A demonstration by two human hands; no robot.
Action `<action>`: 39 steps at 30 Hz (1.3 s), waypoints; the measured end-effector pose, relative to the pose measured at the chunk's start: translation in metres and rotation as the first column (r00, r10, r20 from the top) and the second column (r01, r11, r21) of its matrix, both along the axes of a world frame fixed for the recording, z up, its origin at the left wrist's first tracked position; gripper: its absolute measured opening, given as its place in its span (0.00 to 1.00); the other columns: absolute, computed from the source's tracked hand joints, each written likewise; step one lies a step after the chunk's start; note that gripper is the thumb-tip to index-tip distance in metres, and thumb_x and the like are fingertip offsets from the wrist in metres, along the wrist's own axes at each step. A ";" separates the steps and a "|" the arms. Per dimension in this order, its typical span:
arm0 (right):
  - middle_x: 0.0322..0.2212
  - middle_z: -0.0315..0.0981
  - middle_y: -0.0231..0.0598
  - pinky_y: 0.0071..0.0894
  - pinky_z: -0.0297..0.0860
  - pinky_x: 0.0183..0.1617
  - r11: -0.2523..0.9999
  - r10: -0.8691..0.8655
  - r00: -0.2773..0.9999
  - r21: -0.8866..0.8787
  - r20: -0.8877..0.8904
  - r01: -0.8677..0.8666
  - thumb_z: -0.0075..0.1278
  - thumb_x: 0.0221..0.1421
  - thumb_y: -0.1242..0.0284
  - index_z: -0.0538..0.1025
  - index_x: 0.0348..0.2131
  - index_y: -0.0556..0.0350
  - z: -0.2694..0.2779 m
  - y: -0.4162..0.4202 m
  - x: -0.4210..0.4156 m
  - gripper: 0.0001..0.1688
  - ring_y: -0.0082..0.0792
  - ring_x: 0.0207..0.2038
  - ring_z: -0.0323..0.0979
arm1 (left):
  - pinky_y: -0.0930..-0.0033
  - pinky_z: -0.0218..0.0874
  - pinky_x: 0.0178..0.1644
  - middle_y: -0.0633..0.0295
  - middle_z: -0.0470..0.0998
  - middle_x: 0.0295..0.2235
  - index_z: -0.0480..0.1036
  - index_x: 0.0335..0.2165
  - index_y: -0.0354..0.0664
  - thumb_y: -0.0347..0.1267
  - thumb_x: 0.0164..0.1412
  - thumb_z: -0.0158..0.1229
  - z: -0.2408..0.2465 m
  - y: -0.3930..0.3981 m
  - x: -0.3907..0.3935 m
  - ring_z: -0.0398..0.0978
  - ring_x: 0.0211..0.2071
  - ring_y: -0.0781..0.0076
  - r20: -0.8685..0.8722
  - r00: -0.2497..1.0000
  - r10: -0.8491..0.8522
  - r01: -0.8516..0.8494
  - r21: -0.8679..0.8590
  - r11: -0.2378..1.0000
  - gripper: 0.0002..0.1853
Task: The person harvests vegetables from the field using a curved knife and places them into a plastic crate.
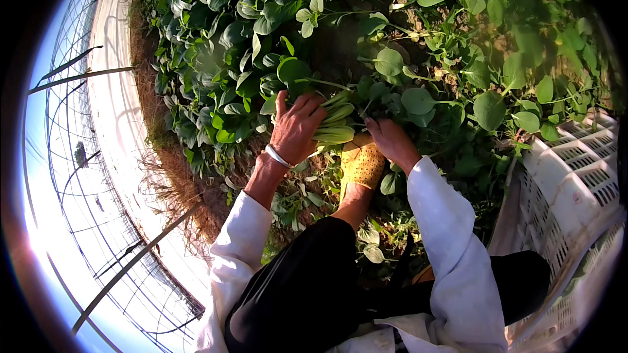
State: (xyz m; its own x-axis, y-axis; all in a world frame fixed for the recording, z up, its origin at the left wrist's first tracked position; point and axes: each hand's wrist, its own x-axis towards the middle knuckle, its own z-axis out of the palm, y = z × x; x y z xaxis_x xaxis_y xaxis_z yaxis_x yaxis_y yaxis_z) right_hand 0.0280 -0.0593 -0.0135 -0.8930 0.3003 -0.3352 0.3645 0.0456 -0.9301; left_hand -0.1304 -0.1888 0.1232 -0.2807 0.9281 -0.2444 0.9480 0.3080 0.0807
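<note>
My left hand [300, 125] is closed around a bunch of leafy greens, probably bok choy [336, 120], above the bed. Their pale green stalks point right, towards my other hand, and broad dark leaves show beyond my fingers. A white band [278, 156] circles my left wrist. Just right of the bunch, my right hand [391, 141] is bent with thumb and fingertips together, beside a thin stem. Shadow and foliage hide whether it grips that stem. Below and between the hands is my foot in a yellow patterned shoe [362, 159].
Dense leafy plants [221, 59] grow to the left and ahead. Loose leaves and weeds [441, 59] cover soil on the right. White slatted plastic crates [564, 191] stand close by my right knee. Dry grass [169, 181] edges the bed beside a pale strip and a hoop frame [142, 255].
</note>
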 end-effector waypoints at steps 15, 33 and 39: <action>0.16 0.68 0.52 0.47 0.65 0.32 0.996 0.076 0.968 -0.053 0.239 -0.065 0.40 0.63 0.47 0.71 0.20 0.66 0.036 0.007 -0.045 0.38 0.52 0.23 0.70 | 0.56 0.62 0.47 0.53 0.71 0.40 0.69 0.47 0.35 0.34 0.34 0.72 0.123 0.016 -0.002 0.70 0.42 0.52 0.154 0.951 0.268 -0.290 0.147 0.946 0.37; 0.20 0.72 0.62 0.53 0.67 0.28 0.993 0.071 0.985 0.078 0.156 -0.084 0.39 0.65 0.54 0.75 0.26 0.64 -0.001 -0.042 -0.069 0.30 0.61 0.27 0.72 | 0.47 0.53 0.56 0.54 0.72 0.41 0.64 0.50 0.40 0.22 0.40 0.61 -0.006 -0.066 -0.025 0.70 0.46 0.53 -0.170 0.962 0.212 -0.220 -0.030 0.975 0.34; 0.27 0.73 0.67 0.54 0.67 0.37 0.982 0.153 0.975 0.083 0.160 -0.167 0.35 0.66 0.54 0.76 0.33 0.68 -0.002 -0.041 -0.072 0.32 0.64 0.35 0.72 | 0.54 0.58 0.48 0.57 0.71 0.40 0.66 0.52 0.45 0.23 0.40 0.59 0.001 -0.063 -0.019 0.71 0.43 0.58 -0.131 0.978 0.164 -0.161 0.034 0.986 0.34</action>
